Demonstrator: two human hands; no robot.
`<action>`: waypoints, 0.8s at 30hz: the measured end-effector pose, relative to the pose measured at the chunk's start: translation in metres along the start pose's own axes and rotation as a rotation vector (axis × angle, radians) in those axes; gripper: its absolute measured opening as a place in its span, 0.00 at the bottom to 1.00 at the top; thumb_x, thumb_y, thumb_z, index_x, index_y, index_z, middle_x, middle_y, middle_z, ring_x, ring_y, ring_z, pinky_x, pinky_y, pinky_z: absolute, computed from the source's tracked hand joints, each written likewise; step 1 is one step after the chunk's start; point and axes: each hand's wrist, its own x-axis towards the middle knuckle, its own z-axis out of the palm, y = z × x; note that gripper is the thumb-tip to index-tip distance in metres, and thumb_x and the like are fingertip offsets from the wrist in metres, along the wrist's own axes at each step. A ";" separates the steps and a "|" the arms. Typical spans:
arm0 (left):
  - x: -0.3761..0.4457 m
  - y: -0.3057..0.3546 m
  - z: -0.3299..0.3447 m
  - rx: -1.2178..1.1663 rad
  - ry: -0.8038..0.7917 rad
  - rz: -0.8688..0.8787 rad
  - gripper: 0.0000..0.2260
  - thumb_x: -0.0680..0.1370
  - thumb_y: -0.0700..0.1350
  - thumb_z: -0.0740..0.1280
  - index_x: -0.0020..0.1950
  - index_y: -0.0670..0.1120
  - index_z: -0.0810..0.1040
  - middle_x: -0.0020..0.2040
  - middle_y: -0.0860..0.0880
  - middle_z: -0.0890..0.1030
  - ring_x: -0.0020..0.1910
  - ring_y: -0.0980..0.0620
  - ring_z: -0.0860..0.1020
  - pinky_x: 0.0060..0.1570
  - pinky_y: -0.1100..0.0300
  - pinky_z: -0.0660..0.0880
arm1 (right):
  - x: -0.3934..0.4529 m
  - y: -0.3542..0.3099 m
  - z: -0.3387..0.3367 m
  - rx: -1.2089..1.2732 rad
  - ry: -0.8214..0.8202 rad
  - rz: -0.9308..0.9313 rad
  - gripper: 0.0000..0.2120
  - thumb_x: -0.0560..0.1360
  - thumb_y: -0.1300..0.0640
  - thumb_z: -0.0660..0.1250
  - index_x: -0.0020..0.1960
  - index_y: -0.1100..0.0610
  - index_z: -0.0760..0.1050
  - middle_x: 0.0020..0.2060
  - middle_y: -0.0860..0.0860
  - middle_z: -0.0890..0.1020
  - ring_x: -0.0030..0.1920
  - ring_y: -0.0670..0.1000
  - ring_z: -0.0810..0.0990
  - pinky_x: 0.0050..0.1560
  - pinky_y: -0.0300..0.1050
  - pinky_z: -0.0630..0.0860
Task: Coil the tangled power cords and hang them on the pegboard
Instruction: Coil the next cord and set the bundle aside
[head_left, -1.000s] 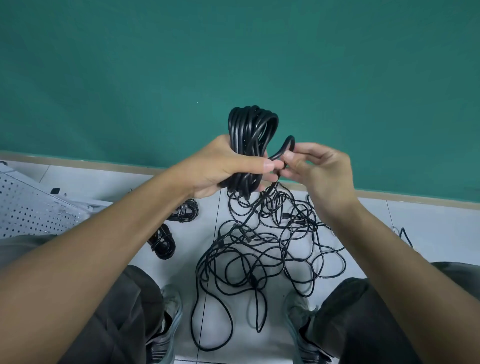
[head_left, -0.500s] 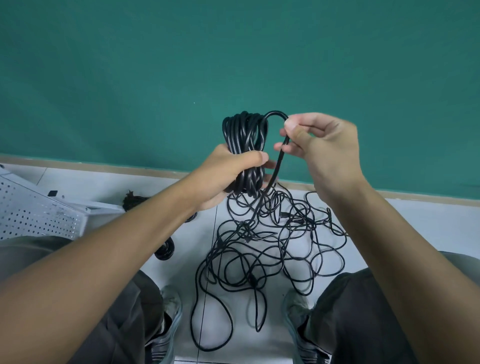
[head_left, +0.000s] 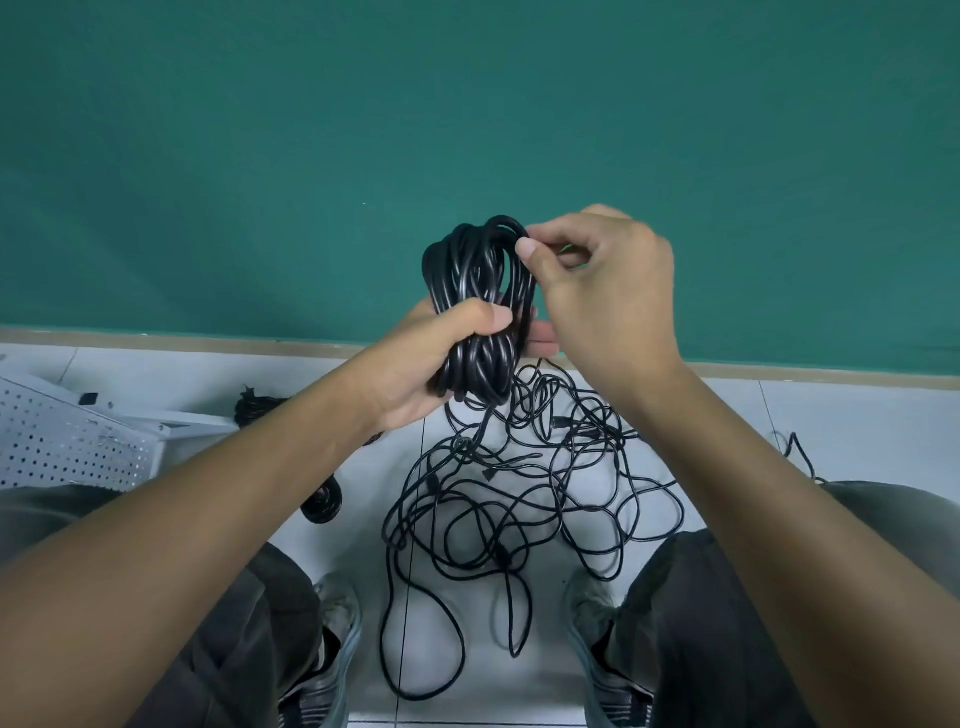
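My left hand (head_left: 441, 358) grips a coil of black power cord (head_left: 478, 291) around its lower half and holds it up in front of the green wall. My right hand (head_left: 597, 275) pinches the newest loop of that cord at the coil's top right, thumb and fingers closed on it. From the coil the cord drops into a tangled heap of black cords (head_left: 519, 493) on the white tiled floor between my feet. A white pegboard (head_left: 67, 441) lies at the far left.
Two coiled black cords lie on the floor left of the heap, one (head_left: 322, 501) by my left knee and another (head_left: 257, 405) partly behind my left forearm. My shoes (head_left: 337, 613) flank the heap. A loose cord end (head_left: 797, 452) shows at the right.
My right hand has lifted a loop of cord from beside the left thumb up and over to the top of the coil. The coil has gained another turn and sits slightly tilted.
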 end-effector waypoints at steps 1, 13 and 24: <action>0.000 -0.002 0.000 -0.031 -0.010 0.004 0.14 0.81 0.41 0.61 0.64 0.36 0.75 0.49 0.45 0.87 0.50 0.49 0.86 0.49 0.59 0.81 | 0.000 0.001 0.000 -0.014 -0.018 -0.001 0.05 0.77 0.56 0.72 0.47 0.54 0.86 0.40 0.49 0.82 0.38 0.47 0.80 0.45 0.44 0.76; 0.014 0.008 -0.023 -0.241 -0.024 -0.008 0.12 0.77 0.47 0.63 0.56 0.42 0.79 0.46 0.49 0.80 0.41 0.53 0.79 0.48 0.58 0.80 | -0.014 0.008 0.001 0.278 -0.383 0.128 0.20 0.85 0.45 0.57 0.49 0.53 0.83 0.51 0.48 0.78 0.53 0.45 0.81 0.60 0.57 0.78; 0.017 0.017 -0.033 -0.403 0.192 0.066 0.04 0.79 0.44 0.67 0.50 0.43 0.77 0.45 0.49 0.82 0.43 0.53 0.84 0.44 0.60 0.81 | -0.048 0.009 0.030 0.491 -0.789 0.364 0.45 0.71 0.23 0.41 0.70 0.49 0.76 0.57 0.46 0.86 0.62 0.42 0.81 0.73 0.55 0.71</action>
